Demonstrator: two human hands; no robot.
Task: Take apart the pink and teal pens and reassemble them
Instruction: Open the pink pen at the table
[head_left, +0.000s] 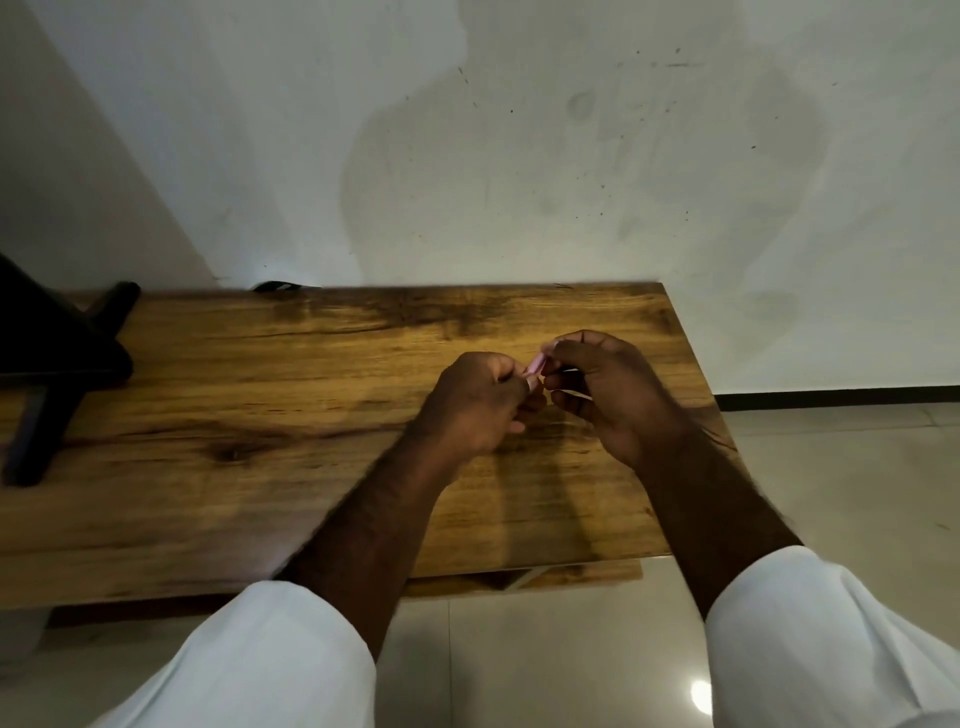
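above the wooden table, a pink pen between left hand and right hand, both pinching it

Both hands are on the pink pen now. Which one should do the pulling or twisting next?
Probably the right hand: its fingertips pinch the exposed end of the pink pen. The left hand wraps the rest, so it suits bracing.

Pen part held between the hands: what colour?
Pink, seen in the head view, the only one.

Wood table, dark grain streaks; black stand on far-left end.
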